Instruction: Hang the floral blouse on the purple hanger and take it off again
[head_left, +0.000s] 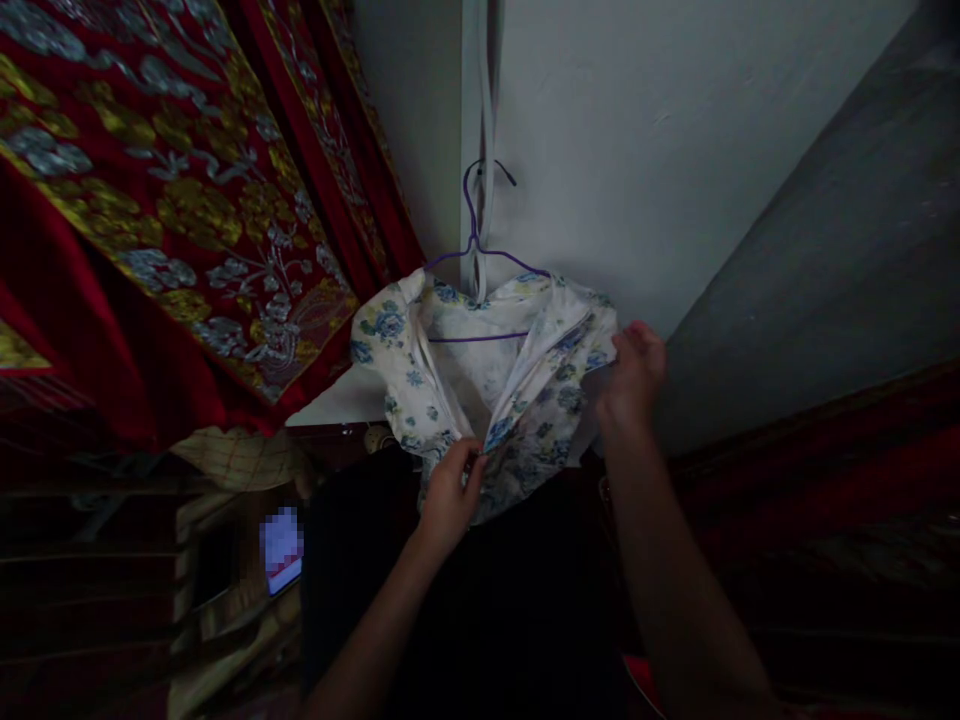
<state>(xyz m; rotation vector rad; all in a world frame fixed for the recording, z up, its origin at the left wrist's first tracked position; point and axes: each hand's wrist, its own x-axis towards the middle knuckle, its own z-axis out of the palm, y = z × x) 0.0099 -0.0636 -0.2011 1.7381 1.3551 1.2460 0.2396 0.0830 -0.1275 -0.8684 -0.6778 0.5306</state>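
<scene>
Against a pale wall (pixel 615 140), near the centre of the view, a floral shirt (pixel 536 430) hangs on a purple hanger (pixel 473 240), its white cloth printed with blue flowers and touches of yellow-green. The hanger's hook sits at a white strap (pixel 487 110) that runs down the wall, and its straight lower bar shows through the shirt's open V-shaped neck. The left hand (pixel 452 490) is at the bottom of that V, thumb and fingers pinched together on the front edge of the cloth. The right hand (pixel 634 375) is higher up, at the outer edge of the sleeve on the right of the view; as far as the dim light lets one judge, its thumb and fingers close narrowly on the sleeve's edge. The two hands are well apart, with the front of the shirt spread between them. To the left hangs a red cloth (pixel 217 200) embroidered in gold and silver, its lower edge reaching close to the shirt's shoulder. Below it lie a checked cloth (pixel 240 455) and, near that, a lit screen (pixel 283 545) whose display is blurred out
</scene>
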